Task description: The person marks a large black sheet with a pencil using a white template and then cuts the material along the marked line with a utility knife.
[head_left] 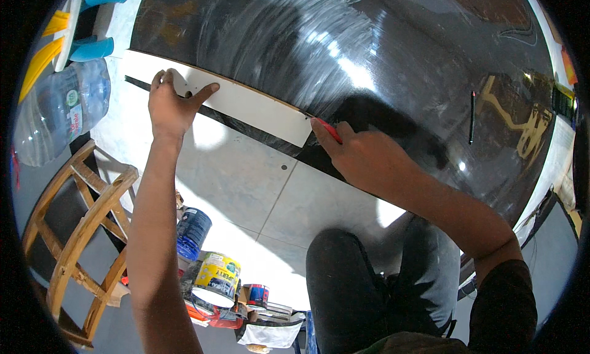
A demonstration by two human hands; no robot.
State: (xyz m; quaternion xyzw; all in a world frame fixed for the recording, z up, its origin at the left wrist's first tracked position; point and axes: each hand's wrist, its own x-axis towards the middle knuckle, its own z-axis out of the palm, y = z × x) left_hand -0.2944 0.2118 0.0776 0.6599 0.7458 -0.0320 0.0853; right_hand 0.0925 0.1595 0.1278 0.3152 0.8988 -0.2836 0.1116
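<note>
A long white strip (246, 103) lies along the near edge of a large glossy black sheet (369, 53). My left hand (172, 102) presses flat on the strip's left end, fingers spread. At the strip's right end, my right hand (362, 154) grips a red pencil (329, 129), whose tip touches the black sheet at the strip's corner. A dark pen (472, 115) lies on the black sheet at the right.
A wooden stool (80, 231) stands at the lower left on the tiled floor (258, 194). Several paint cans (212, 274) crowd below my left arm. A big water bottle (58, 111) is at the left. My dark-trousered knee (344, 280) is below.
</note>
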